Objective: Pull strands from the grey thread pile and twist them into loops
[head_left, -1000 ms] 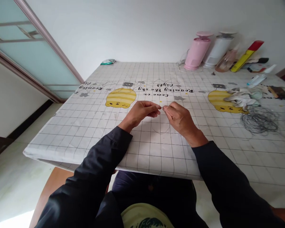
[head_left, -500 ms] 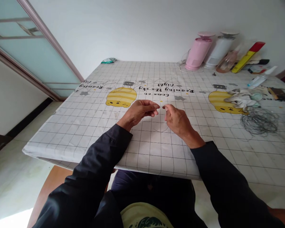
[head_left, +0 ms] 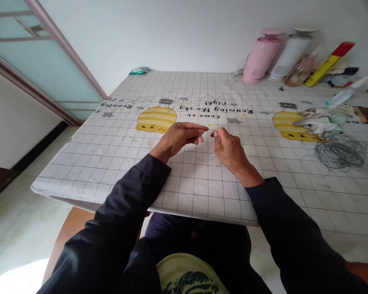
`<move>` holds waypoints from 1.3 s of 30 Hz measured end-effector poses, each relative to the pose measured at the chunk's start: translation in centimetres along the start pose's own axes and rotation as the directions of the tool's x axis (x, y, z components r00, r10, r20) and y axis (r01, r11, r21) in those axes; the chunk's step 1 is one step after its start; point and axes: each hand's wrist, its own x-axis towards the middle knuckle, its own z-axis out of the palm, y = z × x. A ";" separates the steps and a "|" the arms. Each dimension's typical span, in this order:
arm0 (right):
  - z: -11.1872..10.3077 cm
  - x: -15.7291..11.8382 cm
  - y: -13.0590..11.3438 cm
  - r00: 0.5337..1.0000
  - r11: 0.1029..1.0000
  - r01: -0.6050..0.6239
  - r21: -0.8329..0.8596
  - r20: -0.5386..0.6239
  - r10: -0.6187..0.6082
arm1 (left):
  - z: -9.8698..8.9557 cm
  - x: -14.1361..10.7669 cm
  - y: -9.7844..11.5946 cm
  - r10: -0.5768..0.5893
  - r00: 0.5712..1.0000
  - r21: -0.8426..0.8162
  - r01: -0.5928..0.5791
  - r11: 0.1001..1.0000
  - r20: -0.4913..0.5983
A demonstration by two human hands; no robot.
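Observation:
My left hand (head_left: 185, 136) is above the table, thumb and index finger pinched together at the tips, the other fingers loosely curled. Just to its right, my right hand (head_left: 228, 148) is closed, its thumb pressed against the bent index finger. A small gap separates the fingertips. A thin strand (head_left: 206, 160), like fine wire or thread, curves faintly below the hands; its ends at the fingertips are too fine to follow. Far to the right lies a loose tangle of thin dark strand (head_left: 340, 152), with a crumpled whitish glove or cloth (head_left: 317, 120) behind it.
A checked tablecloth (head_left: 199, 192) with yellow bear prints covers the table. Along the back right stand a pink cylinder (head_left: 262, 59), a white one (head_left: 290, 57), a spray bottle (head_left: 302, 71), a yellow-red box (head_left: 329, 65) and a small clear bottle (head_left: 345, 93). A green packet (head_left: 139, 70) lies back left.
The fingertips have shifted slightly, with the left index finger now straighter and the right fingers a little more curled. The whole view has tilted slightly; the table objects have not moved.

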 end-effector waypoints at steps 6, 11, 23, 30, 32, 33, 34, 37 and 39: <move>1.0 -0.1 0.0 0.995 0.998 -0.041 -0.039 -0.091 0.037 | -0.1 0.1 0.0 -0.020 0.999 0.003 0.020 1.000 0.037; 1.5 -0.3 -0.2 0.988 0.993 -0.120 0.005 -0.097 0.120 | 0.3 0.0 0.1 0.006 0.998 0.022 -0.007 1.000 0.057; 1.5 0.1 -1.3 0.971 0.979 -0.198 0.043 -0.127 0.202 | 0.3 0.0 0.0 0.084 0.992 0.255 -0.106 0.961 0.093; 1.2 -0.3 -2.3 0.961 0.953 -0.212 0.218 -0.131 0.244 | 0.3 -0.1 0.3 0.099 0.992 0.282 -0.119 0.952 0.085; 1.1 -0.4 -2.4 0.960 0.949 -0.214 0.232 -0.127 0.248 | 0.3 -0.1 0.2 0.094 0.992 0.272 -0.113 0.955 0.084; 1.1 -0.5 -2.4 0.961 0.949 -0.214 0.233 -0.124 0.247 | 0.2 -0.1 0.2 0.088 0.993 0.268 -0.108 0.957 0.085; 1.1 -0.5 -2.4 0.962 0.949 -0.213 0.234 -0.120 0.246 | 0.2 -0.1 0.1 0.080 0.993 0.266 -0.101 0.959 0.087; 1.0 -0.5 -2.5 0.963 0.945 -0.214 0.247 -0.109 0.247 | 0.1 0.0 -0.1 0.055 0.995 0.273 -0.077 0.959 0.089; 1.0 -0.5 -2.5 0.961 0.939 -0.222 0.261 -0.103 0.256 | 0.2 0.1 -0.2 0.038 0.996 0.262 -0.059 0.963 0.085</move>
